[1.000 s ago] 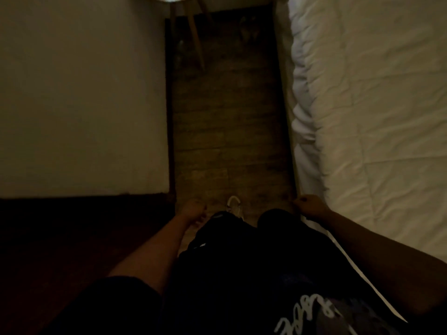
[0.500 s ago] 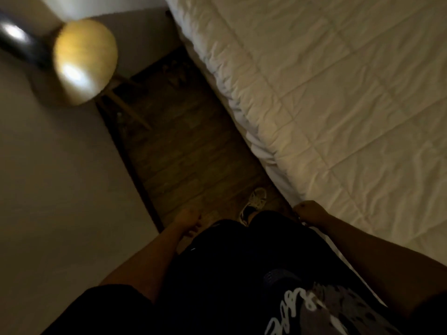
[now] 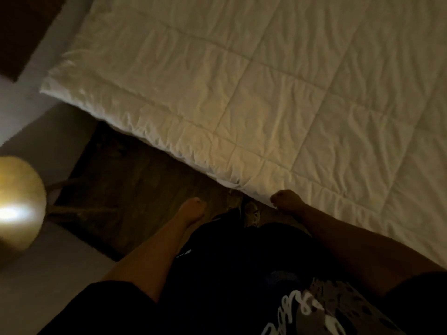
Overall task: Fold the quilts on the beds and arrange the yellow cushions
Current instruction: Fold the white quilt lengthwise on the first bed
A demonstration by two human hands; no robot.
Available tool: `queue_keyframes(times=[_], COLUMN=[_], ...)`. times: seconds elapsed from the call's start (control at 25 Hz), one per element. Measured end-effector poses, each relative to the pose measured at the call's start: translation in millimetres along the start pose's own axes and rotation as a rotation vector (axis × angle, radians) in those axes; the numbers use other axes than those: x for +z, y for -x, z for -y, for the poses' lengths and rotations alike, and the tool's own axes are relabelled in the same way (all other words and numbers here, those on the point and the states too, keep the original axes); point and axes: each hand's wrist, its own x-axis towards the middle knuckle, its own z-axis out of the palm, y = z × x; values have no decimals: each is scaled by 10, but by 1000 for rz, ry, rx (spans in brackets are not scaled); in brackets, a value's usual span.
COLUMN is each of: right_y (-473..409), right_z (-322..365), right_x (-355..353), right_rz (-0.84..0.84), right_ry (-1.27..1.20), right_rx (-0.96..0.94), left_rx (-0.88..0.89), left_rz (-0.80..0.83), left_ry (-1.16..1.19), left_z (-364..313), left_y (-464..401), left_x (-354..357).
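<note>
A white quilt (image 3: 278,93) with stitched squares lies spread flat over the bed and fills the upper right of the dim head view. Its near edge runs diagonally along the wooden floor. My right hand (image 3: 286,200) hangs with curled fingers right at that edge; whether it touches the fabric I cannot tell. My left hand (image 3: 192,210) hangs loosely over the floor, apart from the bed, holding nothing. No yellow cushion is in view.
A lit round lamp (image 3: 17,206) on thin wooden legs stands at the left by a pale wall (image 3: 48,274). A narrow strip of dark wooden floor (image 3: 135,180) runs between wall and bed. My shoe (image 3: 251,212) shows below the quilt edge.
The view has swung to the right, from the floor aisle onto the bed, so the quilt now fills most of it. The lamp has slid down the left side. Both hands keep hanging.
</note>
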Motion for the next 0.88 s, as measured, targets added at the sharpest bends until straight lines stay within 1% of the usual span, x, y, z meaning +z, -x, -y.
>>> queue_keyframes(times=[0.08,0.16,0.28,0.44,0.6,0.68,0.88], right_y=[-6,-19,-42,-135,-228,-258,-372], right_z=[-11,-35,-60,-179,-443,-604,-1330], right_x=[-58,-129,-195,-235,-227,-203,-146], right_rz=[-18,-65,-155,-233,-289,-307,-396], right_ry=[-41,-103,-308,-565,-758,-799,-944], right_rx=[13,58,127,224,318,335,411], left_rx=[84,152,253,313,435,497,684], left_rz=[60,102,143,199,240,255,299], left_ry=[-184,-265,-342,-511,-730,-832,-1026], left_z=[-273,-610,-1071,-1523,-1928,-2118,-2622], left_y=[-223,-349,-465,-614,-773,-814,-778], left_x=[-68,-154,-215,-136,214,438,1273])
